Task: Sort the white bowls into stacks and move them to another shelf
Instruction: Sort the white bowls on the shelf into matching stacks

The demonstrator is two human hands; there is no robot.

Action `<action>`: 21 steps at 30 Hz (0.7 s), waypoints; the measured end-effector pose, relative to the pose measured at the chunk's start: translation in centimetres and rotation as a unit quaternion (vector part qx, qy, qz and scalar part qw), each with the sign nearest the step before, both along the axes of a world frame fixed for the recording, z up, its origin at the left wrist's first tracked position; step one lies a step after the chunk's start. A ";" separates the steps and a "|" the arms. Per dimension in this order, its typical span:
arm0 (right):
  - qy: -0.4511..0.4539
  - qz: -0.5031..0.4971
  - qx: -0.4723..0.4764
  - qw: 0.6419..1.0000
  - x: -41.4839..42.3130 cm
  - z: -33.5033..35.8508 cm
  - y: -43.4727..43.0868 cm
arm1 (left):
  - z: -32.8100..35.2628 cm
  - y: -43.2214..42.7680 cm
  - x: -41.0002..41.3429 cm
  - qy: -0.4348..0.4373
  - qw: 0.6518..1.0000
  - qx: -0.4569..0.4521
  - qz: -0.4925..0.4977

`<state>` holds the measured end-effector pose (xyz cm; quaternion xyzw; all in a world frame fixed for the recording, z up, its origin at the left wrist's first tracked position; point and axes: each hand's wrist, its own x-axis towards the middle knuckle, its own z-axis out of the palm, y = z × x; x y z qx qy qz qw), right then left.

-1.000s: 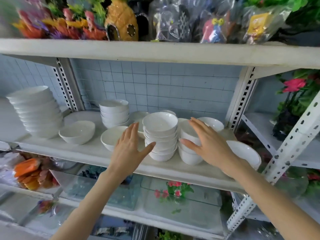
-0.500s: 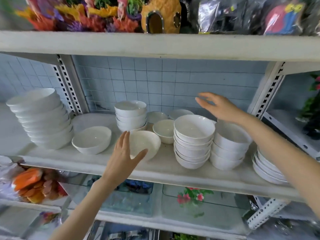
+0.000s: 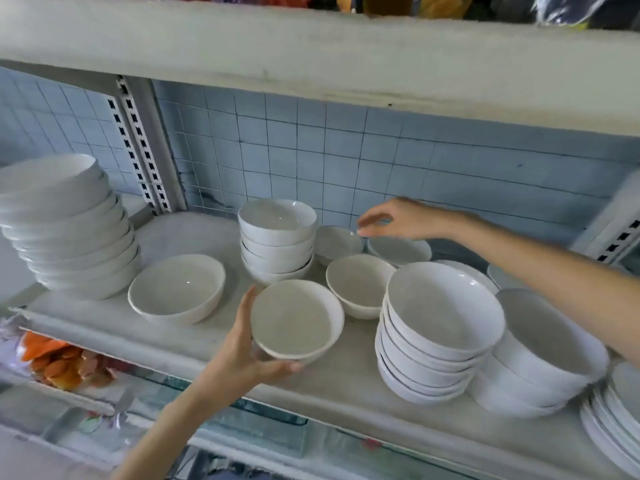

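Left hand (image 3: 239, 358) has a small white bowl (image 3: 294, 320) in its grasp at the front edge of the shelf (image 3: 104, 327). The thumb runs up the near rim, the fingers are curled under the base, and the bowl is tipped toward the camera. Right hand (image 3: 398, 218) is stretched to the back of the shelf, fingers loosely bent and gripping nothing. Its fingertips are close over the rim of the back bowl (image 3: 337, 242), though contact is impossible to call from here. Just behind the held bowl sits the stack of four (image 3: 277, 237), and beside that a lone bowl (image 3: 360, 285). Out left there's the tall stack (image 3: 65, 230) with a wide bowl (image 3: 176, 289) next to it. On the right, two more stacks stand side by side, the near stack (image 3: 440, 327) and the far stack (image 3: 540, 351), touching. Plates (image 3: 616, 410) are piled at the far right edge.
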<state>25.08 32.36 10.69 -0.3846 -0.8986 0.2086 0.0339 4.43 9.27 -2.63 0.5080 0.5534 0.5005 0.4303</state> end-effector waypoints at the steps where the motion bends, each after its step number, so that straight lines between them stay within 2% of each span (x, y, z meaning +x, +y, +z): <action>1: -0.010 0.011 -0.004 1.000 -0.7 -0.4 0.6 | 0.0 0.1 -0.1 -0.004 1.000 -0.004 0.001; 7: -0.086 0.068 -0.046 0.993 -4.5 -3.8 3.5 | -0.1 0.3 -0.2 -0.003 1.000 0.011 0.023; 11: -0.110 0.081 -0.038 0.990 -6.7 -5.1 4.3 | 0.0 0.4 -0.2 0.012 0.999 0.009 0.032; 17: -0.204 0.096 -0.046 0.973 -8.8 -6.4 4.9 | 0.1 0.4 -0.3 0.007 1.000 0.018 0.018; 21: -0.188 0.091 -0.027 0.978 -8.7 -6.4 4.6 | 0.0 0.4 -0.3 0.025 0.999 0.016 0.031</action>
